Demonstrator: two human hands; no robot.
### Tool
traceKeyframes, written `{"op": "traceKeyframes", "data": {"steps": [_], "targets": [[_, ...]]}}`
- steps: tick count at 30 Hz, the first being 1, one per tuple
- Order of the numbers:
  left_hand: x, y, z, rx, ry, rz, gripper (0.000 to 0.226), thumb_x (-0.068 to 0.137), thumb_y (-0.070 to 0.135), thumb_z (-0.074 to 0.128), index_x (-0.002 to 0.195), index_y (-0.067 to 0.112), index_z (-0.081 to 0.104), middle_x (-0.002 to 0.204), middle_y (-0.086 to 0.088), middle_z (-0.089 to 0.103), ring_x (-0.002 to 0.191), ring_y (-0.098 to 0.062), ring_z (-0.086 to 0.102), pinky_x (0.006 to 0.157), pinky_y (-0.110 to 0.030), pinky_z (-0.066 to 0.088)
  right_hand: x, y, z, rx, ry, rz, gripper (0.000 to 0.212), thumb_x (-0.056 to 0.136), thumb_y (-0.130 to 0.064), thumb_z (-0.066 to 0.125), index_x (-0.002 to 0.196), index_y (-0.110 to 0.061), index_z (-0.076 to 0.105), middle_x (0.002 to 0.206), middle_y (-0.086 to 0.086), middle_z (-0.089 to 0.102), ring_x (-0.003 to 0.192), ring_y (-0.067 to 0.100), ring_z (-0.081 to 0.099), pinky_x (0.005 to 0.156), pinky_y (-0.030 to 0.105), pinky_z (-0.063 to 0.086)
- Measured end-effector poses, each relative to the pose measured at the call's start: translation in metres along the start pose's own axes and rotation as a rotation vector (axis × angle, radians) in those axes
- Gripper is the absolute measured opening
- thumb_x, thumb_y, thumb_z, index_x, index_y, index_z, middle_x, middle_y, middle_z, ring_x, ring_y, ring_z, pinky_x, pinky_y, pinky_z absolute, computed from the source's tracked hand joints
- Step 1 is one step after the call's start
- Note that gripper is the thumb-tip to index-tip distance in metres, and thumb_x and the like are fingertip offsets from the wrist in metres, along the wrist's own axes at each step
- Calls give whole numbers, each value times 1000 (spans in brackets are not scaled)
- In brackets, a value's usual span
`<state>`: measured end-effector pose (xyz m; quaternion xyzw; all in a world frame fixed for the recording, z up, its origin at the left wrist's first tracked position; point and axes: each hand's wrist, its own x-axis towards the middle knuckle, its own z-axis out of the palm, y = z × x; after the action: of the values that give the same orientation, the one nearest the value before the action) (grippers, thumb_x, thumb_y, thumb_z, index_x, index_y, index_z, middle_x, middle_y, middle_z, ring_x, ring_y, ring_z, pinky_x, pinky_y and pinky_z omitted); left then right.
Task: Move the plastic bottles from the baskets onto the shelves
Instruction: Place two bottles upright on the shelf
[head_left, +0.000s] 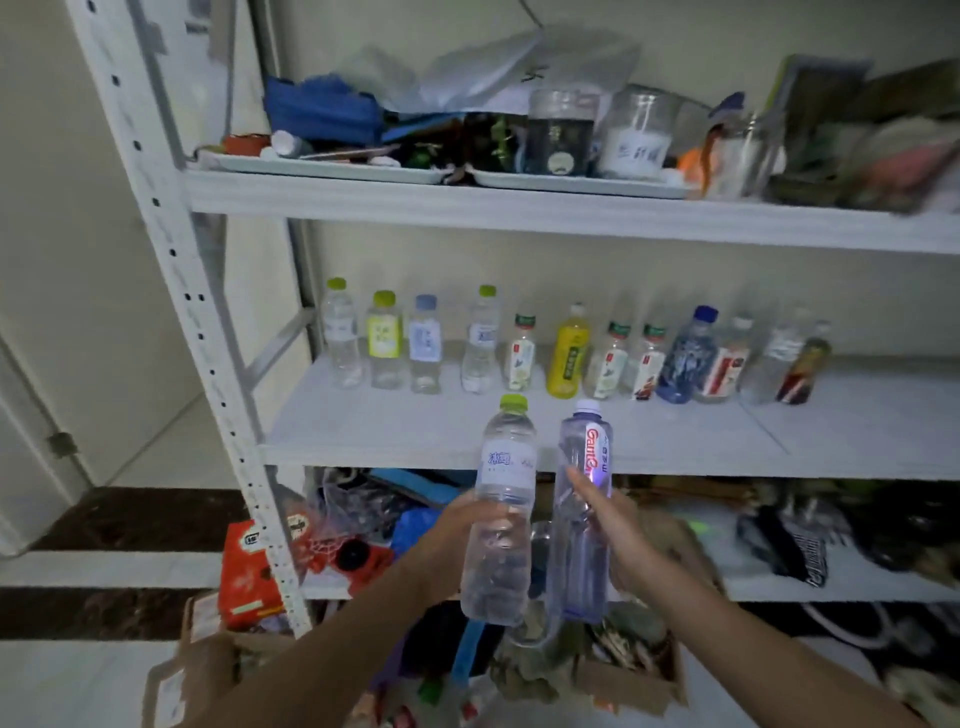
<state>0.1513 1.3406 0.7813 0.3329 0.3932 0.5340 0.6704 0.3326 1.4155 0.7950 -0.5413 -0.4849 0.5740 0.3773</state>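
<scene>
Two clear, empty bottles are up in the air, side by side and nearly touching, both about upright. The green-cap bottle has a pale label and sits in the left hand, gripped mid-body. The white-cap bottle, taller, has a red-lettered label and is in the right hand. Both hang just in front of the middle shelf. At its back stands a row of upright bottles, among them a yellow bottle and a blue bottle.
</scene>
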Motion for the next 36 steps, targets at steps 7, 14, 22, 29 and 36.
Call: {"op": "traceKeyframes", "data": {"steps": [7,14,22,29,36], "targets": [[113,-16,76,77,-50,25,39,65,24,78,95,5,62,79,-12,62,69,-24,61,66,-32,50,65,-9,-118,8,86,-57,17,83,-37,70,87,-22,63,81,1,70,75,17,67,62,26,50],[204,-45,153,209,-74,-53,32,66,21,82,90,6,66,80,-12,61,70,-24,59,68,-35,49,104,-7,-226,114,269,-17,23,81,-35,72,92,-16,64,85,7,69,73,18,65,58,26,49],[284,-63,241,391,-185,-71,22,79,1,72,101,3,66,89,-12,71,74,-18,69,67,-28,57,130,-1,-317,151,436,-36,26,81,-32,73,98,-14,65,92,6,70,85,21,66,74,32,53],[389,-73,309,465,-267,9,66,58,-2,84,117,10,58,107,-6,71,98,-23,67,80,-32,56,178,-18,-407,115,549,-106,34,84,-25,71,107,-2,63,95,7,69,71,7,64,53,18,46],[495,-93,380,417,-293,104,59,63,-22,74,101,21,59,81,13,74,76,-4,69,63,-20,54,240,-37,-496,-3,577,-180,14,81,-21,75,89,-16,64,89,5,70,75,14,65,58,17,48]]}}
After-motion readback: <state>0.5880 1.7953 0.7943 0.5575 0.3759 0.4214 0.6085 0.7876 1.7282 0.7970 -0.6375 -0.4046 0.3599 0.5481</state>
